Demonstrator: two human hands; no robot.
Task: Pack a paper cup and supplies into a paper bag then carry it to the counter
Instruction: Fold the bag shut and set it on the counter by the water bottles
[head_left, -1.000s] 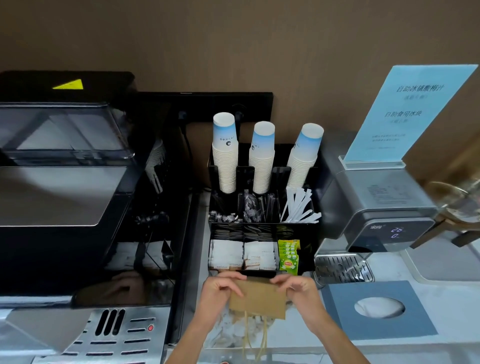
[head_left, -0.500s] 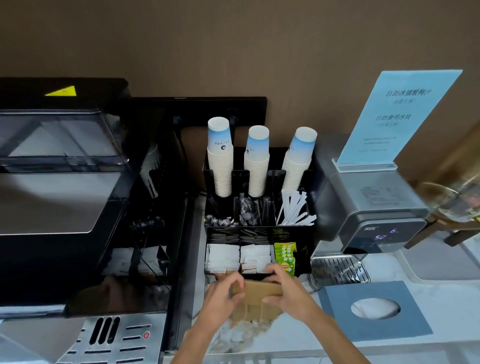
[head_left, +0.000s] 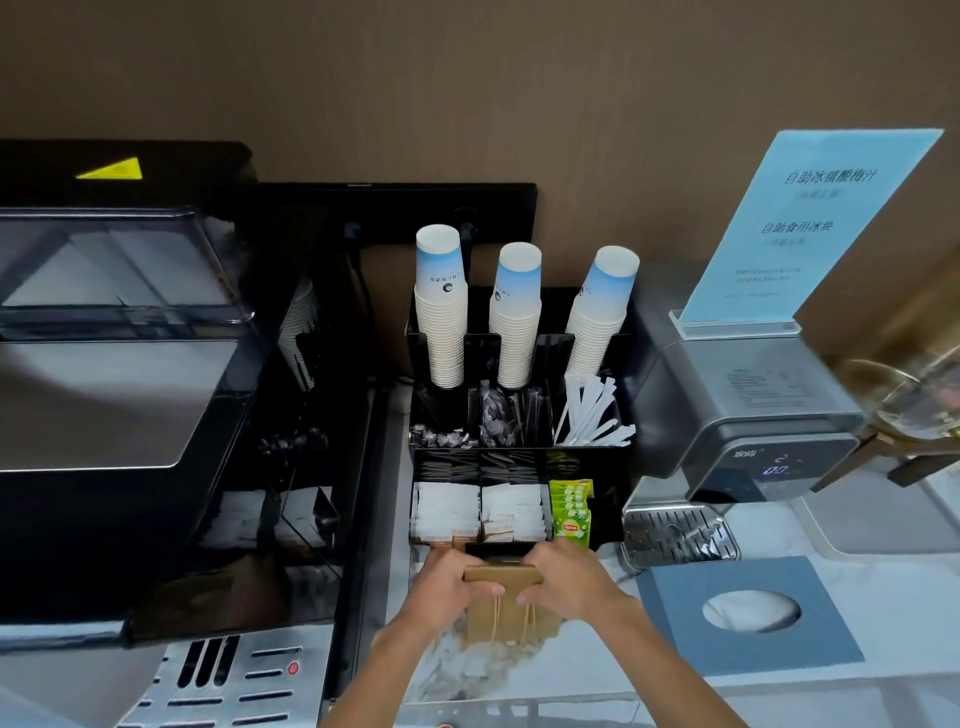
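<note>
Three stacks of paper cups stood in the black organizer (head_left: 608, 467) by the worktop's back edge: a left stack (head_left: 440, 312), a middle stack (head_left: 516, 317) and a right stack (head_left: 600, 317). Two piles of white sachets (head_left: 449, 506) lay side by side in its front row, with one row of green tea bags (head_left: 570, 512) beside them. One brown paper bag (head_left: 511, 618) was there, with two hands on it, the left hand (head_left: 447, 587) and the right hand (head_left: 563, 579). One blue sign (head_left: 800, 228) stood on one grey dispenser (head_left: 748, 415).
</note>
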